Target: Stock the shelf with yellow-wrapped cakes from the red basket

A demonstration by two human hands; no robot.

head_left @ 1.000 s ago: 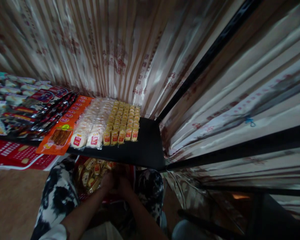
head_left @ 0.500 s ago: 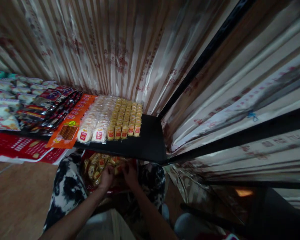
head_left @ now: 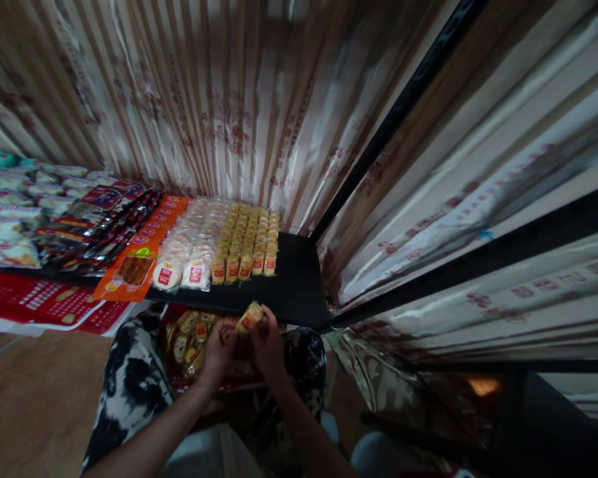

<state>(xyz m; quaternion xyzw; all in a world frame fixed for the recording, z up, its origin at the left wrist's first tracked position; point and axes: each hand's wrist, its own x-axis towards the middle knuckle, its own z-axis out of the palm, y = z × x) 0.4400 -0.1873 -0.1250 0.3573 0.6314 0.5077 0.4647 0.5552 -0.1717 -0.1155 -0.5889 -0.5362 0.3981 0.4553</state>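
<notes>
Between my two hands, above the red box (head_left: 179, 383) on my lap, is a small yellow wrapped snack packet (head_left: 250, 317) with a red label. The thumb and fingers of my right hand (head_left: 269, 342) pinch its right end. My left hand (head_left: 220, 346) is curled closed by its left end; what those fingers hold, if anything, is hidden. Loose gold-wrapped snack packets (head_left: 187, 338) fill the left part of the box. On the black shelf (head_left: 294, 279) just ahead, matching yellow packets (head_left: 246, 242) stand in tight rows.
Left of the yellow rows lie white round wrapped snacks (head_left: 194, 245), an orange snack bag (head_left: 139, 265), dark shiny packs (head_left: 99, 222) and white packs (head_left: 10, 219). A pleated curtain (head_left: 219, 99) and slanting black bars (head_left: 379, 146) stand behind and to the right.
Both hands have risen from the box toward the shelf edge, bringing up a yellow snack packet in my right fingers. The view has shifted slightly.
</notes>
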